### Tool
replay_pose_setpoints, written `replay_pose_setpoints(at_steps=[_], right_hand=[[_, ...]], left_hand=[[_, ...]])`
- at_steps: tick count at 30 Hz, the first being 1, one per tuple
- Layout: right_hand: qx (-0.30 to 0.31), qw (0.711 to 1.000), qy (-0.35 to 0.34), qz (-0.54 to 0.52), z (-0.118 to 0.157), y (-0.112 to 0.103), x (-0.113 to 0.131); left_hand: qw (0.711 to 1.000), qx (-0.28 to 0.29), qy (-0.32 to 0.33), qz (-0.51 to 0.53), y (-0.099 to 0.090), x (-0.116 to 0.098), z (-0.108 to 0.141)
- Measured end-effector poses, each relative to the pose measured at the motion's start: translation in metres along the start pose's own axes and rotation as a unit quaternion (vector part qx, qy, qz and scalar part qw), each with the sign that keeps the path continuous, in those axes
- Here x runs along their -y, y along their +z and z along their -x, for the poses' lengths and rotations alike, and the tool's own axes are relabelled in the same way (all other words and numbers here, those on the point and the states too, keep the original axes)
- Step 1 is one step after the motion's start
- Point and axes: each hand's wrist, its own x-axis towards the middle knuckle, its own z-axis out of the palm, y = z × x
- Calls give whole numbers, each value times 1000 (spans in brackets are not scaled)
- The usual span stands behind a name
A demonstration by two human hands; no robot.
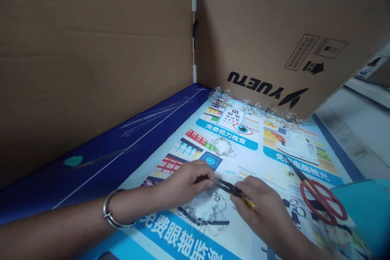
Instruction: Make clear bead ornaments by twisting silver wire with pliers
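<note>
My left hand (199, 178), with a silver bangle on its wrist, pinches the end of a thin wire piece above the printed mat. My right hand (262, 207) is wrapped round pliers (228, 188) with dark jaws and a yellow handle part. The tips of the jaws meet the wire right beside my left fingertips. Below both hands hangs or lies a ring of looped wire with clear beads (199, 221); which of the two I cannot tell. Farther back on the mat lies a similar wire ring (224, 146).
Red-handled scissors (323, 201) lie at the right near a turquoise item (362, 211). A row of wire pieces (258, 109) runs along the base of the cardboard wall (258, 28). Loose wires (152, 118) and a small green piece (73, 161) lie on the blue surface at left.
</note>
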Motion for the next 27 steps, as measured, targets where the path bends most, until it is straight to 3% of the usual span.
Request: replay_pose_setpoints(at_steps=[13,22,27], right_hand=[[9,1000,4,-17,0,8,-9],[-133,984,-123,-4,0,8,-25],[-92,987,-131,6,-2,8,-24]], left_hand=[[1000,-7,5,-11,0,4,2],[999,-13,21,-41,1,3,1],[999,-1,18,-41,0,1,-1]])
